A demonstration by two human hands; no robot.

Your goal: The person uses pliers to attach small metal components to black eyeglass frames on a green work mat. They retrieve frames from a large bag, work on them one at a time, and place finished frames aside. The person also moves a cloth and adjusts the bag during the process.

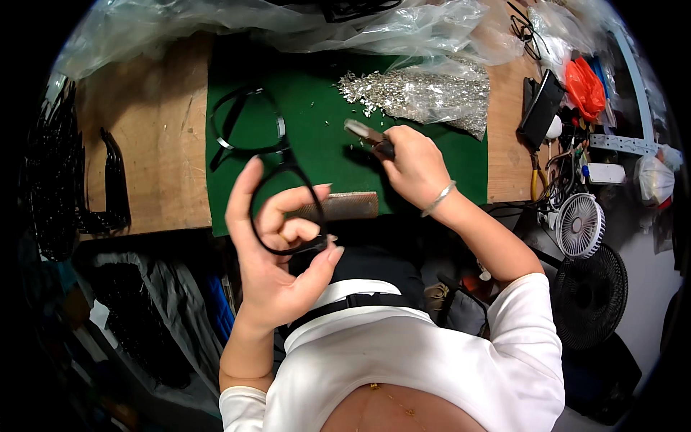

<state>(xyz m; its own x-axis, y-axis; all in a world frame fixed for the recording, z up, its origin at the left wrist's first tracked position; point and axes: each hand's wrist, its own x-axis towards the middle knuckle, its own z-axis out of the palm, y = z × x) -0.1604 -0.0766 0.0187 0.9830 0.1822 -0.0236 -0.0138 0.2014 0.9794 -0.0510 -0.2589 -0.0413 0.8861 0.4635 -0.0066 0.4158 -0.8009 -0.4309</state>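
Observation:
My left hand [277, 266] is closed on a black glasses frame [286, 160], gripping the near rim between thumb and fingers. The frame is raised over the front of a green mat [324, 169], its other rim pointing away from me. In my right hand [417, 165] is a pair of pliers [368, 134] with their jaws pointing up and left. Just beyond the jaws, many small shiny metal pieces [363, 90] spill from a clear plastic bag [450, 93]. Beside my left fingers, a flat metal block [353, 204] lies at the mat's front edge.
Black glasses parts [54, 169] are heaped at the far left, with a smaller bundle [115, 180] beside them. Plastic sheeting [288, 29] covers the back. To the right are a black phone-like slab [543, 108], a red bag [585, 88], cables and a white fan [579, 225].

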